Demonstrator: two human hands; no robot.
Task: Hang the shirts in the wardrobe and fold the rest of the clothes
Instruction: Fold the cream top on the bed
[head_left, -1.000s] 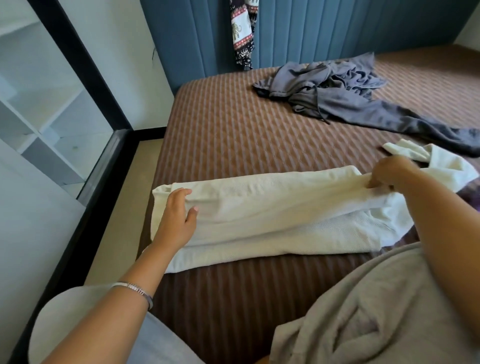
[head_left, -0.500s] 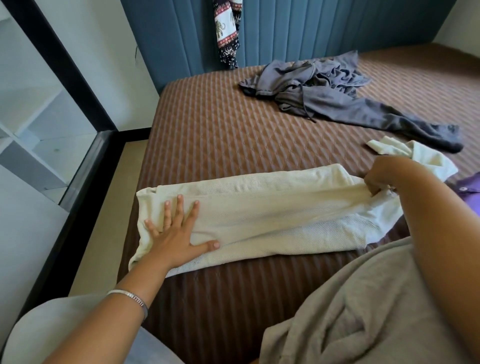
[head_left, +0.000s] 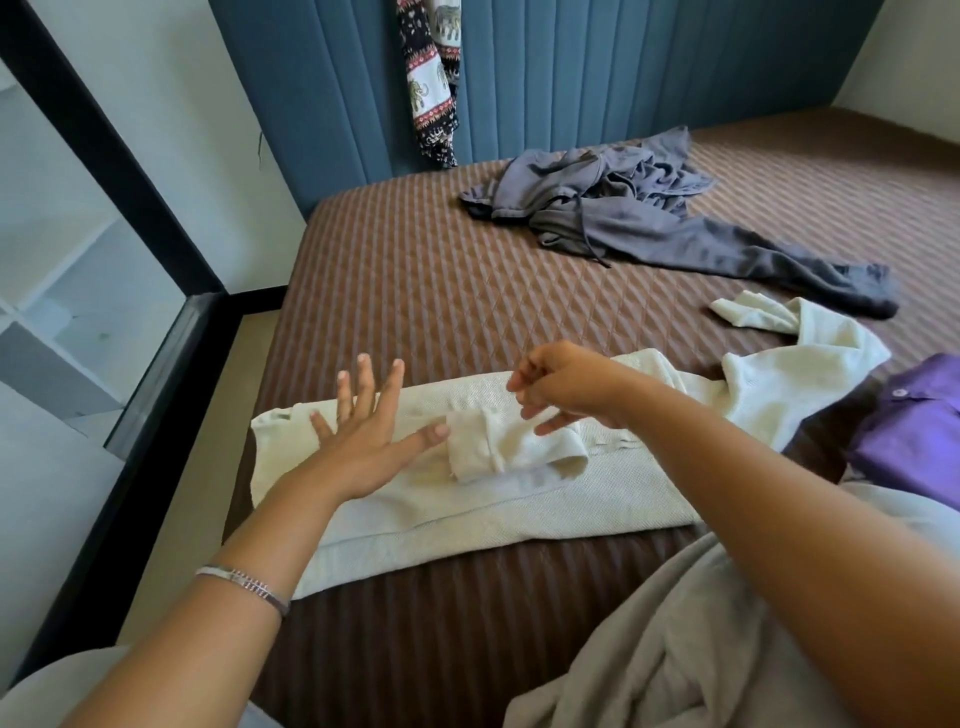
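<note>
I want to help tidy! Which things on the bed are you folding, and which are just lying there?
Being folded now:
cream garment
left hand, spread above it
right hand, over its sleeve

Just lying about for now:
grey hoodie
purple shirt
elephant-print cloth, hanging on the headboard

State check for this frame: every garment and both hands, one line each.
cream garment: folded into a long band, sleeve laid across it
grey clothes: crumpled, unfolded
purple shirt: lying unfolded, partly cut off
patterned cloth: hanging
left hand: fingers spread
right hand: loosely curled, holding nothing
</note>
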